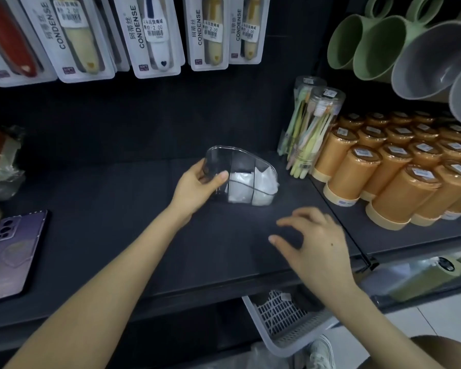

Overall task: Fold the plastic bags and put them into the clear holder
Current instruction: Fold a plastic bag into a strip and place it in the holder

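The clear holder (244, 161) stands on the dark shelf (117, 209) near its middle, divided into compartments. Folded white plastic bags (253, 186) fill its middle and right compartments; the left compartment looks empty. My left hand (197, 186) grips the holder's left end, thumb across its front wall. Nearer to me and to the right, my right hand (312, 241) hovers over the bare shelf with fingers spread and relaxed, holding nothing.
A purple phone (11, 251) lies at the shelf's left front. Clear tubs of toothbrushes (309, 129) and rows of orange canisters (383, 166) fill the right side. Packaged goods (155, 35) and cups (399, 46) hang above. A white basket (285, 320) sits below the shelf edge.
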